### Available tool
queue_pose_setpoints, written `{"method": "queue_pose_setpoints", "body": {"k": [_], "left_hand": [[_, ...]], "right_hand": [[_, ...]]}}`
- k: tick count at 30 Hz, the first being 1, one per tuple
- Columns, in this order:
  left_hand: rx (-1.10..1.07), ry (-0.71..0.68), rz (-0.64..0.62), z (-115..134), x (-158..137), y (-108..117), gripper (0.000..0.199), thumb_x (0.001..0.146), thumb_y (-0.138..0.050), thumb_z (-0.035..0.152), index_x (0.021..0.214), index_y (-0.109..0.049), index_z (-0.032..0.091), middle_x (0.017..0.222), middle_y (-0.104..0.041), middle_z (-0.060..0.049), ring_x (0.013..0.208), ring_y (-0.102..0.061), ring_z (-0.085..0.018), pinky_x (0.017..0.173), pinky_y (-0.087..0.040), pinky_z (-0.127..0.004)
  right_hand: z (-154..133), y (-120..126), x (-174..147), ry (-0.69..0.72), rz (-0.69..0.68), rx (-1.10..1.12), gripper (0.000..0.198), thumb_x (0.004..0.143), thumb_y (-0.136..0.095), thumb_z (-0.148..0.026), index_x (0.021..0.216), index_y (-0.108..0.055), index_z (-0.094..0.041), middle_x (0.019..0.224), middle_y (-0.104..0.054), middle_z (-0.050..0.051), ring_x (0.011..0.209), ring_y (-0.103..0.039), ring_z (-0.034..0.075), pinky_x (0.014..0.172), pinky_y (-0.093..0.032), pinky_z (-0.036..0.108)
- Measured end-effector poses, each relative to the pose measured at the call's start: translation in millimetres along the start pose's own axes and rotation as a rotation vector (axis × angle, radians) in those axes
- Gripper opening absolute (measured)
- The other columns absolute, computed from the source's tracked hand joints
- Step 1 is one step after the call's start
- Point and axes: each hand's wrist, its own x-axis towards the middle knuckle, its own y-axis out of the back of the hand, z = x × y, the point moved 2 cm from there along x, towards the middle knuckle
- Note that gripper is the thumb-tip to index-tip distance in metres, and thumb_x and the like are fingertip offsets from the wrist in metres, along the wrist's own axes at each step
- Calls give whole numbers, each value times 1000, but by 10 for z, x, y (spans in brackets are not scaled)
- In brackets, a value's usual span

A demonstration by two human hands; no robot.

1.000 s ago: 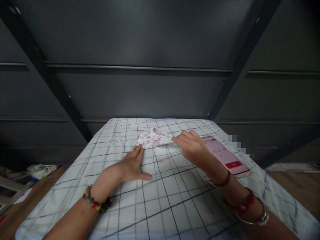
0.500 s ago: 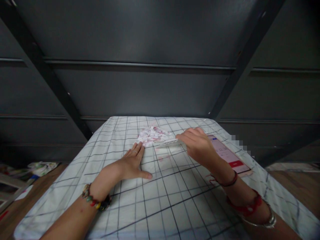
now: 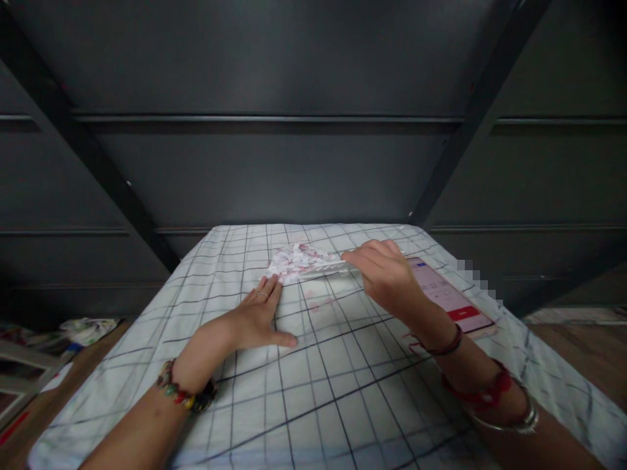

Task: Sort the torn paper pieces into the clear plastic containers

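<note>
My left hand lies flat on the checked cloth, fingers spread, with its fingertips at the near-left edge of a heap of white scraps with reddish marks. Between thumb and fingers, my right hand pinches a thin white flat strip with what looks like a notched or pierced edge. The strip points left and its far end reaches the near-right side of the heap. What it is exactly is too blurred to tell. Faint reddish stains mark the cloth just below it.
A phone with a lit screen lies on the cloth beside my right wrist. The white checked cloth covers the table, which meets a dark panelled wall. At the lower left stand a pale frame and a bundle on the floor.
My right hand has risen slightly, and the white strip shows more of its flat side against the heap. The left hand stays in place; the view has shifted a little.
</note>
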Motion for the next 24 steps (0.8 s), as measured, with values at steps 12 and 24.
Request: {"method": "queue_pose_setpoints", "body": {"k": [12,24], "left_hand": [[56,-1,11,-4,22,-16,112,67,-53,66,140,-3,-3,144,11,-22,133,9,-32,107,-13,-44],[34,-3,22,-14,15,-18,113,67,-54,66,141,-4,-3,145,10,-21,133,9,-32,108,-13,-43]], "right_hand": [[40,20,-46,-3,-46,26,30,77,-39,3,86,-61,-16,73,-62,1,73,-47,14,67,-30,29],[146,87,-98,19,-104,143,29,80,-36,-1,84,-60,-17,70,-60,1,72,-47,14,66,-32,28]]}}
